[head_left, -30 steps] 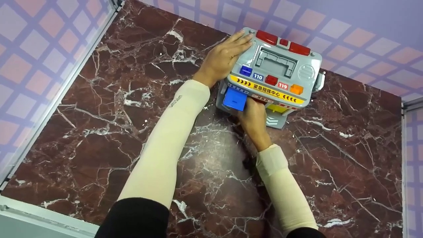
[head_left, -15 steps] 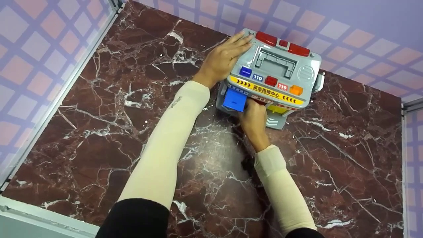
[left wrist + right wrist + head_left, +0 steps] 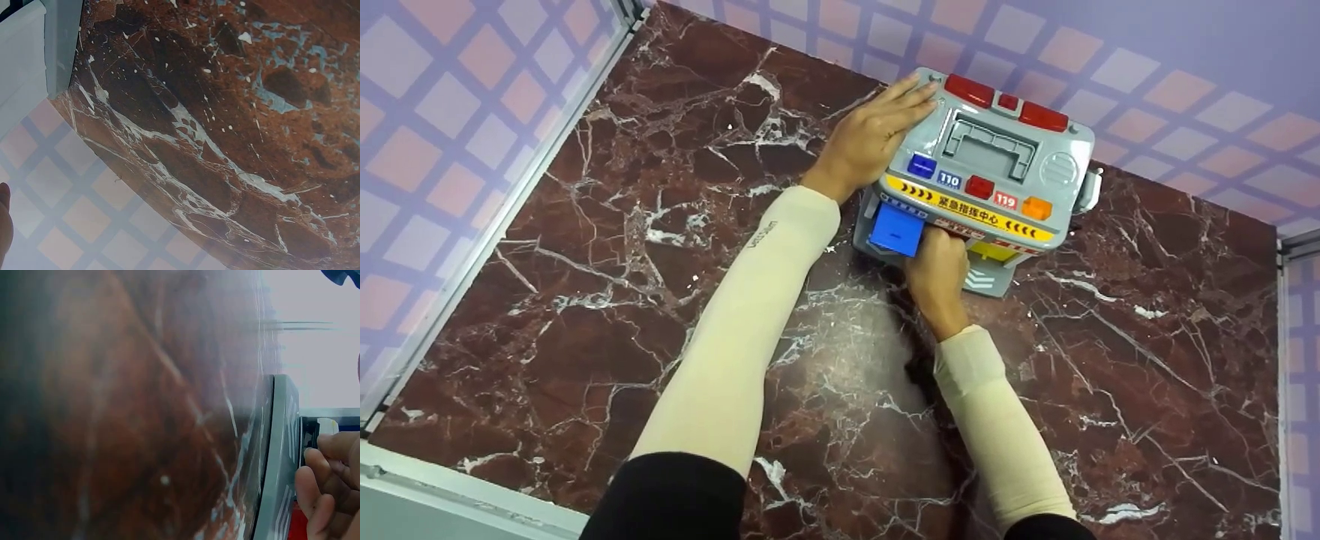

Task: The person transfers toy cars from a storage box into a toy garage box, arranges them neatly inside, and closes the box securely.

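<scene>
A grey plastic toy emergency station [image 3: 919, 139] stands on the marbled surface in the head view, with red lights, coloured buttons and a yellow label strip on its roof. My left hand [image 3: 866, 142] lies with fingers extended along the roof's left edge. On the toy's front, a blue flap [image 3: 898, 229] sticks outward. Right beside it my right hand [image 3: 937, 277] reaches into the middle bay, its fingertips hidden under the roof. The right wrist view shows its curled fingers [image 3: 315, 486] and thumb pinching a small white-and-black object [image 3: 327, 426], partly hidden by the hand.
A yellow door [image 3: 994, 250] is at the toy's right bay, and a white part [image 3: 1091, 189] juts from its right side. Patterned walls [image 3: 1147, 75] rise close behind the toy and at both sides. Dark red marbled surface [image 3: 840, 360] extends toward the person.
My right wrist has shifted very slightly left, with the hand still in the middle bay. My left hand keeps its place on the roof, and the whole head view has drifted a little.
</scene>
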Demonstrator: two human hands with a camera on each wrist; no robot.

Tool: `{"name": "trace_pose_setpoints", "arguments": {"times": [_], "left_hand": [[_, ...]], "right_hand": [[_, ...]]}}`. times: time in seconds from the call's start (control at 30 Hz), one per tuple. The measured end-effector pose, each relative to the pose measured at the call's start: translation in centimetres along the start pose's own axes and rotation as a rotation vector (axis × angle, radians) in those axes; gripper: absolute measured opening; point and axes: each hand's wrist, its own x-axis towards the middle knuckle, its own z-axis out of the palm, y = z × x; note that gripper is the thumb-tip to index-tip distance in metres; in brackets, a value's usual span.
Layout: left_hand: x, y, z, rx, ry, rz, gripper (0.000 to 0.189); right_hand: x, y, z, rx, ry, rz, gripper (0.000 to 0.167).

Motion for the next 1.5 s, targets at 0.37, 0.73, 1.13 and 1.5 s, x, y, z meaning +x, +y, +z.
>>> {"name": "trace_pose_setpoints", "arguments": {"times": [0.37,0.73,1.13,1.5], "left_hand": [[0.0,0.2,0.2,-0.005,-0.008,-0.006,0.036],[-0.2,0.1,0.2,0.000,-0.013,0.000,0.036],[-0.5,-0.2,0.2,0.010,-0.010,0.000,0.035],[0.0,0.0,-0.1,0.002,-0.011,0.005,0.036]], "right_hand": [[-0.2,0.0,-0.8,-0.042,-0.042,0.048,0.014],[-1.0,-2.7,-8.3,-0.110,-0.103,0.031,0.020],[2.0,-2.5,-7.5,0.012,0.006,-0.211,0.097],[2.8,-1.9,-5.0,-0.138,0.050,-0.196,0.108]]}}
